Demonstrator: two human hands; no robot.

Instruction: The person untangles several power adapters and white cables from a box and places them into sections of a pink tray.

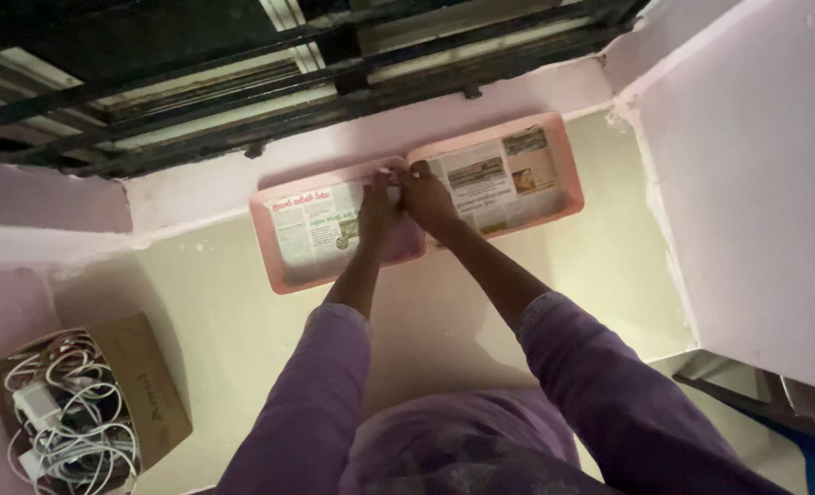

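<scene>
Meeting where two pink trays (554, 174) adjoin, both hands, left (379, 213) and right (429, 199), rest open on newspaper lining (316, 229).

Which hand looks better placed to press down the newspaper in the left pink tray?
Probably the left hand: it already rests on the newspaper in the left pink tray. The right hand sits at the right tray's edge.

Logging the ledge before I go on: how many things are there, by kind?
Pink trays: 2
Newspaper linings: 2
Cardboard box of white cables: 1
Total: 5
The left hand and right hand meet where the trays join.
</scene>
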